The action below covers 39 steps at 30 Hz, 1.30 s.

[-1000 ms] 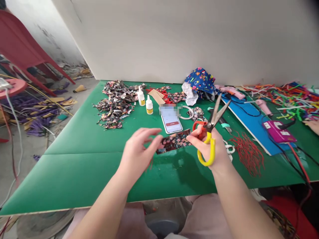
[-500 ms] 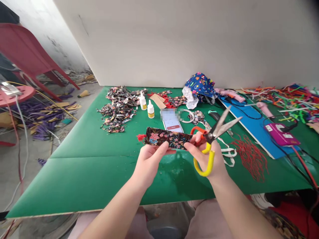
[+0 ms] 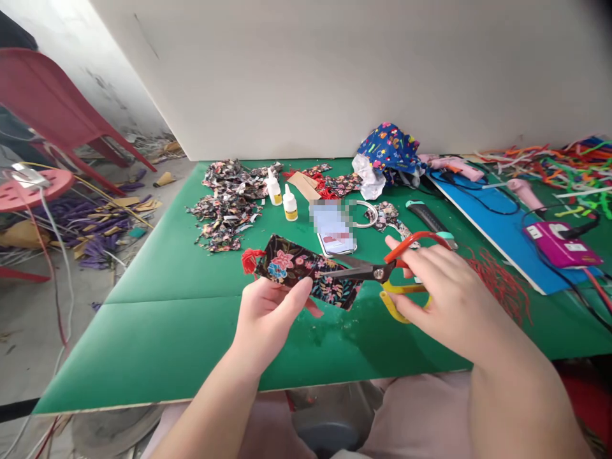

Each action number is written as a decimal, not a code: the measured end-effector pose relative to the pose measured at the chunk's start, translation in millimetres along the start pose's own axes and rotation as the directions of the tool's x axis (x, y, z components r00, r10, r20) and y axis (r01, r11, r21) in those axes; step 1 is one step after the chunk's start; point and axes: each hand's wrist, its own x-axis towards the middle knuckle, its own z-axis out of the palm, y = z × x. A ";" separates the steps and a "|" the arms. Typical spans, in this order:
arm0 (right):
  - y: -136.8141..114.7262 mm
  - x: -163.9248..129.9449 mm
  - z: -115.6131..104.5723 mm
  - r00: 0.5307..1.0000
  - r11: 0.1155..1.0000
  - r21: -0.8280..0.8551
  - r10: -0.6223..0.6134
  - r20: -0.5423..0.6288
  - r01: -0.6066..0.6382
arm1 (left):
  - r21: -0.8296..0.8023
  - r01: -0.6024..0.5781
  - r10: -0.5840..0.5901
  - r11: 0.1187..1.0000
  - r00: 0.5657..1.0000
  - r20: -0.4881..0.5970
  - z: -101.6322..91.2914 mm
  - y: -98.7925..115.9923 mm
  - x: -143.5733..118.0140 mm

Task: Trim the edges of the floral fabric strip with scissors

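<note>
My left hand (image 3: 268,313) holds a dark floral fabric strip (image 3: 306,271) with a red tassel (image 3: 248,260) at its left end, raised above the green table (image 3: 191,331). My right hand (image 3: 437,287) grips scissors (image 3: 377,273) with red and yellow handles. The blades point left and lie across the strip's right half, nearly closed. A phone (image 3: 335,231) lies on the table just behind the strip.
A heap of floral fabric scraps (image 3: 224,203) and two small glue bottles (image 3: 281,196) sit at the back left. Blue patterned cloth (image 3: 389,148), a utility knife (image 3: 428,218), a blue board (image 3: 497,223), a pink device (image 3: 561,243) and coloured strips (image 3: 564,167) crowd the right. Red chairs (image 3: 52,108) stand on the left.
My right hand swung the scissors from pointing up and right to pointing left across the strip. My left hand took the strip, lifted it and tilted it.
</note>
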 end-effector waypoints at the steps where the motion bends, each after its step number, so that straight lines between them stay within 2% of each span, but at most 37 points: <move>1: 0.0 -0.3 0.1 1.000 1.000 0.007 -0.007 0.016 0.007 | 0.019 0.001 -0.001 1.000 1.000 0.000 0.7 0.3 0.0; 4: 0.9 -0.6 0.3 0.999 0.999 0.026 -0.029 0.019 0.029 | 0.045 0.020 -0.021 0.999 1.000 0.016 1.9 0.4 0.1; 8: 1.3 -0.1 -0.2 0.999 0.998 0.035 -0.047 0.017 0.046 | -0.025 0.037 -0.036 0.999 0.999 0.024 0.9 -2.5 0.6; 13: 0.5 -0.5 -0.2 0.998 0.998 0.037 -0.053 0.020 0.052 | -0.045 0.029 -0.023 0.999 0.989 0.145 -5.4 -10.1 3.1; 16: -0.1 -1.0 -0.3 0.998 0.998 0.036 -0.053 0.024 0.052 | -0.067 0.038 -0.026 0.997 0.983 0.181 -7.5 -12.3 4.5; 26: -0.5 -1.7 1.2 0.999 0.998 0.051 -0.046 0.028 0.044 | -0.045 0.060 -0.051 0.997 0.981 0.188 -6.1 -3.9 5.3; 39: -3.9 -2.1 -0.8 0.999 0.999 0.021 -0.037 0.035 0.037 | -0.046 0.070 -0.060 0.996 0.981 0.184 -5.7 -3.9 5.3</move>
